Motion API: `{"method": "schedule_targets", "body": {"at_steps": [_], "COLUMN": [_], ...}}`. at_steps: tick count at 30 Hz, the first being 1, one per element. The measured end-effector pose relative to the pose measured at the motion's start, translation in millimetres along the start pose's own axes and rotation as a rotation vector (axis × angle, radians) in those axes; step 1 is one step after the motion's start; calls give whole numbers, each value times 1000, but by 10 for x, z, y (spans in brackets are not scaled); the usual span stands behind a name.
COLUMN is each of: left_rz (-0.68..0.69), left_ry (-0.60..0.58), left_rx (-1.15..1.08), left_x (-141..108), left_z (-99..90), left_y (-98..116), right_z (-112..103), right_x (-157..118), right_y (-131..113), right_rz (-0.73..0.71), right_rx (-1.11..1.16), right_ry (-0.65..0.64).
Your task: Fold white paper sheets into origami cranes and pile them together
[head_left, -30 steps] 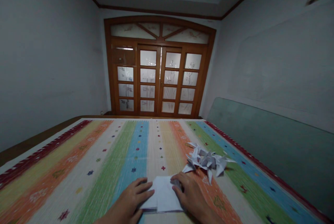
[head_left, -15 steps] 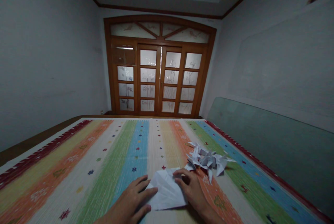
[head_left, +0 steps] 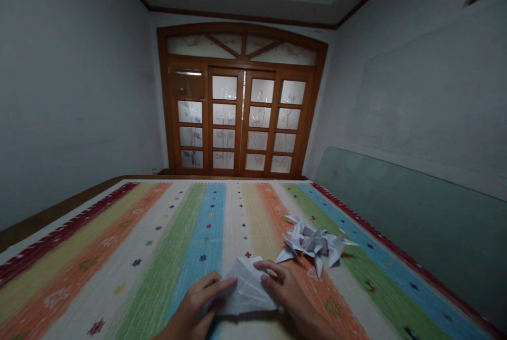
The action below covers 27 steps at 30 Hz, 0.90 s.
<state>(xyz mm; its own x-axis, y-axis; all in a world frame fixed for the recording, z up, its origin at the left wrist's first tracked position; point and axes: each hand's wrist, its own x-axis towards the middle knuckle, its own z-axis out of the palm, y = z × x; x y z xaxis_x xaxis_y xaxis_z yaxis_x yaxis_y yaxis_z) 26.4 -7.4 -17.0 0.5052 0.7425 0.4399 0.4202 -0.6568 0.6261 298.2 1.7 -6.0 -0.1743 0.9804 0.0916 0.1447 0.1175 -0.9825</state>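
- The left hand closes narrowly over the near edge of the folded white paper, fingers on top.
- The right hand grips its other side, so the paper lies between both hands.
- Folding is in hand; the raised layers look to need pressing flat along a crease.
- The paper rests on a striped bedspread, with a heap of origami figures just beyond.
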Motion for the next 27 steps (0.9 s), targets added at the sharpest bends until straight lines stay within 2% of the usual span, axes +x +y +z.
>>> {"method": "schedule_targets", "body": {"at_steps": [3, 5, 11, 16, 21, 24, 27], "left_rz": [-53, -76, -86, -97, -164, -169, -132], "left_ry": [54, 77, 92, 85, 67, 60, 21], "left_rx": [-9, -15, -49, -68, -43, -17, 28], "left_x": [17, 25, 46, 63, 77, 86, 81], "left_z": [-15, -19, -26, -12, 4, 13, 27], "left_y": [47, 47, 35, 80, 70, 82, 119], "right_z": [43, 69, 97, 120, 152, 154, 132], "right_x": [-4, -13, -57, -55, -53, -71, -107], "right_y": [-15, -34, -56, -10, 29, 83, 122], "right_rz": [-89, -124, -98, -50, 28, 34, -27], "right_rx": [37, 26, 53, 105, 157, 73, -156], "right_ry": [-117, -147, -207, -159, -117, -50, 24]}}
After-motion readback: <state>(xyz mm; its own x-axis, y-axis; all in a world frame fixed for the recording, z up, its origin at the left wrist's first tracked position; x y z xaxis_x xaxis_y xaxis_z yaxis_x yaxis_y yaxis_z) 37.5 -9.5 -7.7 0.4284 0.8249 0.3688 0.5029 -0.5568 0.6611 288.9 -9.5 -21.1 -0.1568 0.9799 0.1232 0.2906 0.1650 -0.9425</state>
